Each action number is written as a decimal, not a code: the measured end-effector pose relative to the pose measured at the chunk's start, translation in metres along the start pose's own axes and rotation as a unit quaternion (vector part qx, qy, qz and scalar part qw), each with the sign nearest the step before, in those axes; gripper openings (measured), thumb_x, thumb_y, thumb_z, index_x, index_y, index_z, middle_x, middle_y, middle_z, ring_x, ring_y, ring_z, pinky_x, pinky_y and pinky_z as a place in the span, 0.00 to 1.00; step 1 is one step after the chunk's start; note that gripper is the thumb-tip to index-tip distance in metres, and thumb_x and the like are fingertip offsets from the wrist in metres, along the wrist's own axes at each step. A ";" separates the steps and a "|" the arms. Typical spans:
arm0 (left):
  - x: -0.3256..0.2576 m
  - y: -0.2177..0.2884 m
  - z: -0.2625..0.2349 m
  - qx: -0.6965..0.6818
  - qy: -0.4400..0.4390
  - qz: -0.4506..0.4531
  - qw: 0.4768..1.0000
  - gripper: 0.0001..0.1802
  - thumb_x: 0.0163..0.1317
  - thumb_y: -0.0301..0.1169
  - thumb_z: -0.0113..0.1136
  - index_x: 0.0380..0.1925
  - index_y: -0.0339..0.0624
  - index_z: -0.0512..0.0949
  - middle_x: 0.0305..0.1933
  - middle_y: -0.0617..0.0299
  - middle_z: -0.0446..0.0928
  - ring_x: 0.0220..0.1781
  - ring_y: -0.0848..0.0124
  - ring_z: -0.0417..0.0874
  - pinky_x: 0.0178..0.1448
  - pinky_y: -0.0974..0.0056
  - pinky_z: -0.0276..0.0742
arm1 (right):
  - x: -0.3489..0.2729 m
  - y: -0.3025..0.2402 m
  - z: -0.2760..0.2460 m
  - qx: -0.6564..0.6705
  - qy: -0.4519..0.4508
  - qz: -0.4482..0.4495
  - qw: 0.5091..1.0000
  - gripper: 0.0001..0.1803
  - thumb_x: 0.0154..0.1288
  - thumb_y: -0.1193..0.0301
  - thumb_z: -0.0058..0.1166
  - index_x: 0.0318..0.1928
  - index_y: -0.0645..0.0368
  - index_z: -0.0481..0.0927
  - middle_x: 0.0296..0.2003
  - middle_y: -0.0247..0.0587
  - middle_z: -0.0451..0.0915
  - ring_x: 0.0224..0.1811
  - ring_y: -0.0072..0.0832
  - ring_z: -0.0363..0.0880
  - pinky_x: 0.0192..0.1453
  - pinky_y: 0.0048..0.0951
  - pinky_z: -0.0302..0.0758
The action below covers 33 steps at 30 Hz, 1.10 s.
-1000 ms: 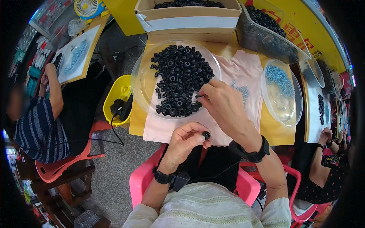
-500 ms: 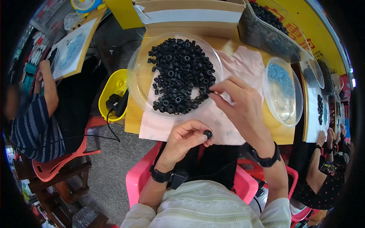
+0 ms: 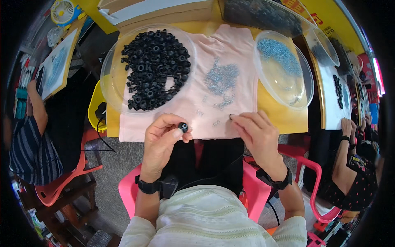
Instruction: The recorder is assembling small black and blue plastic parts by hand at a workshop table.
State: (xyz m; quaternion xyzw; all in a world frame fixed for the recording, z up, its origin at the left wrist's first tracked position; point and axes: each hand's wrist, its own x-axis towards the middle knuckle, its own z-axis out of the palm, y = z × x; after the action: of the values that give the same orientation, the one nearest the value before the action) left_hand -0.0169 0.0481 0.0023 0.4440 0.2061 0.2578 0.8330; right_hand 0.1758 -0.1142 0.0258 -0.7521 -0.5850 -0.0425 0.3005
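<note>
My left hand (image 3: 161, 138) pinches a small round black plastic part (image 3: 183, 127) between thumb and fingers, above the near edge of the pink cloth (image 3: 245, 96). My right hand (image 3: 259, 138) is closed at the fingertips on a small black piece (image 3: 231, 117), mostly hidden by the fingers. A clear round tray (image 3: 111, 68) lies to the left, heaped with black plastic parts (image 3: 154, 61). Small silvery-blue metal pieces (image 3: 222, 78) are scattered on the cloth, with a few (image 3: 216, 122) between my hands.
A clear tray (image 3: 284, 88) at the right holds more silvery-blue pieces. Along the back stand a cardboard box (image 3: 164, 18) and a clear bin (image 3: 263, 18) of black parts. A yellow basket (image 3: 94, 107) is left of the table. People work at tables on both sides.
My right hand has drawn back from the heap of black parts toward the table's near edge, with a small piece in its fingertips. My left hand still holds its part. The view has shifted.
</note>
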 end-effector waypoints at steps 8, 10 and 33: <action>-0.011 0.011 0.021 0.017 -0.023 0.009 1.000 0.09 0.63 0.28 0.57 0.39 0.33 0.75 0.37 0.54 0.76 0.33 0.72 0.77 0.38 0.69 0.74 | 0.002 0.004 0.000 0.049 0.019 0.089 0.995 0.09 0.58 0.74 0.63 0.41 0.54 0.84 0.33 0.37 0.79 0.37 0.36 0.79 0.38 0.34 0.76; -0.014 0.009 0.023 0.005 -0.041 0.002 0.999 0.09 0.64 0.27 0.57 0.41 0.33 0.75 0.38 0.54 0.78 0.35 0.71 0.80 0.40 0.68 0.77 | 0.003 0.002 0.002 0.032 0.005 0.095 0.995 0.09 0.59 0.73 0.63 0.42 0.53 0.84 0.33 0.36 0.78 0.37 0.35 0.79 0.37 0.35 0.76; -0.017 -0.008 0.050 -0.047 -0.054 -0.049 0.996 0.11 0.65 0.22 0.60 0.46 0.33 0.77 0.42 0.53 0.82 0.40 0.70 0.84 0.45 0.68 0.80 | 0.014 -0.035 -0.038 0.374 -0.012 0.171 0.911 0.08 0.59 0.74 0.67 0.39 0.62 0.85 0.33 0.33 0.80 0.26 0.15 0.70 0.29 0.19 0.66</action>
State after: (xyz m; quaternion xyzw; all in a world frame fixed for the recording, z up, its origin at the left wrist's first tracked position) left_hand 0.0002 0.0022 0.0234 0.4075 0.1697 0.2017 0.8743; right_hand 0.1595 -0.1167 0.0763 -0.6733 -0.4245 0.2405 0.5556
